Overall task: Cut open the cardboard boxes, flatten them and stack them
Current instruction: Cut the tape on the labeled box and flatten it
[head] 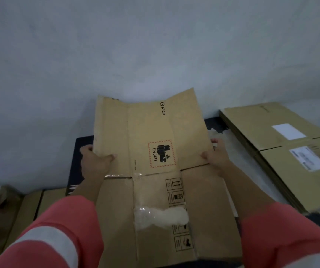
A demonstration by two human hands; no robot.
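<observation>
Gripping its two side edges, the flattened cardboard box (pixel 155 161) is held out in front, long axis running away from the body. The left hand (pixel 95 157) is clamped on the left edge, the right hand (pixel 216 154) on the right edge. The stack of flattened boxes (pixel 282 147) lies to the right, nearer the right hand.

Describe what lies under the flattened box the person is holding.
Past the flattened box, held by left hand and right hand, a dark mat shows. What lies directly beneath stays covered.
</observation>
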